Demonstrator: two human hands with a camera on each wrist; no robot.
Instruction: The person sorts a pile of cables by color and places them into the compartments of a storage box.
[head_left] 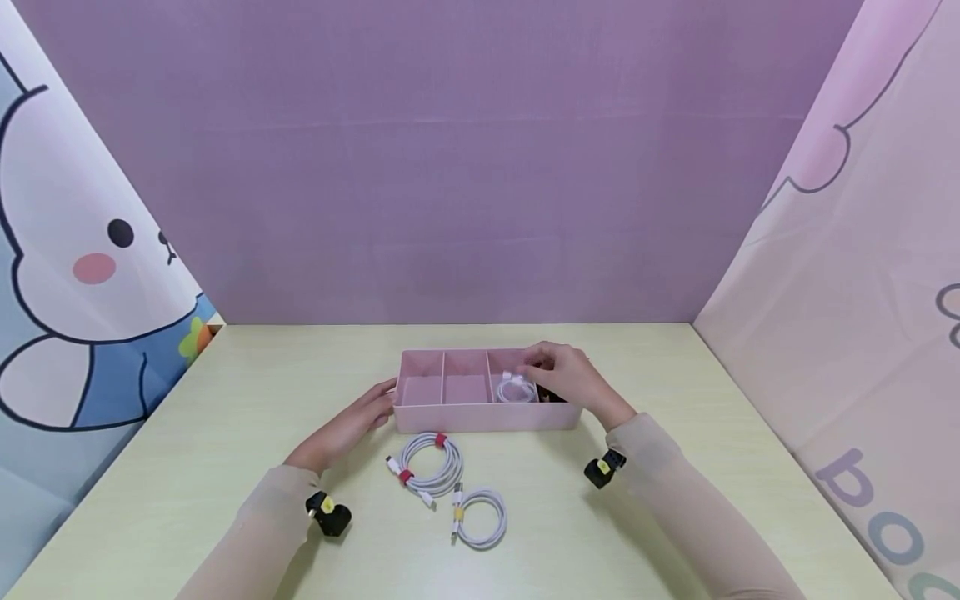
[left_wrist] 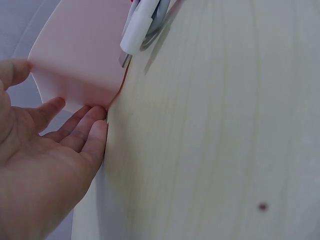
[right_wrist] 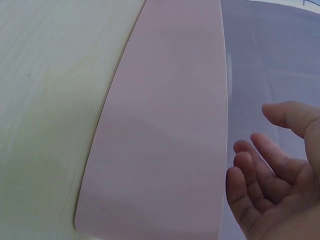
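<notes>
A pink divided box (head_left: 487, 418) stands on the table, its compartments side by side. At its left end, my left hand (head_left: 351, 426) rests straight fingertips against the wall, seen close in the left wrist view, where the hand (left_wrist: 55, 165) does not grip. Over the right compartments hovers my right hand (head_left: 576, 382). In the right wrist view this hand (right_wrist: 280, 180) has loosely bent fingers, thumb apart, and nothing between them. A coiled white cable (head_left: 516, 395) lies in the compartment just left of it. Something dark (head_left: 552, 397) sits in the rightmost compartment, partly covered by the hand.
In front of the box lie two more coiled cables: a larger white one (head_left: 455, 471) with red ties and a smaller one (head_left: 503, 521) with a yellow tie. A purple backdrop (head_left: 465, 183) rises behind the table (head_left: 225, 467); printed cloths hang at both sides.
</notes>
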